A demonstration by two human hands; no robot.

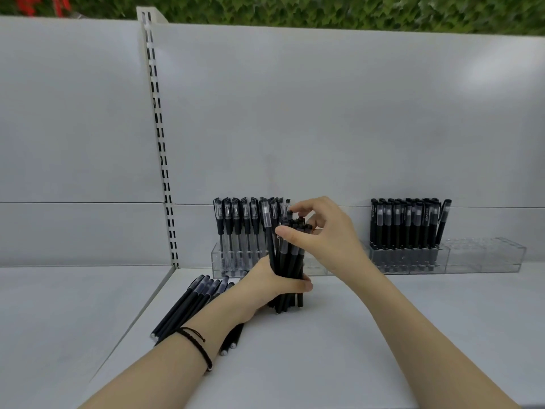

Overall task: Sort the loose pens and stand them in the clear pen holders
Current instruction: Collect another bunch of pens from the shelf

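Observation:
My left hand (274,283) grips a bundle of black pens (290,261), held upright with its lower ends on the white shelf. My right hand (321,231) is at the top of the bundle, its fingertips pinching the cap end of one pen. Behind the bundle stands a clear pen holder (219,262) with a row of clear-barrelled pens (239,222) upright in it. A second clear pen holder (483,255) at the right has several black pens (407,224) standing in its left part. Several loose black pens (188,305) lie flat on the shelf, left of my left forearm.
The white shelf (339,335) ends at a grey back panel (324,119). A slotted upright rail (160,149) runs down the panel at the left. Another shelf section (65,314) lies lower left. The right part of the right holder has bare slots.

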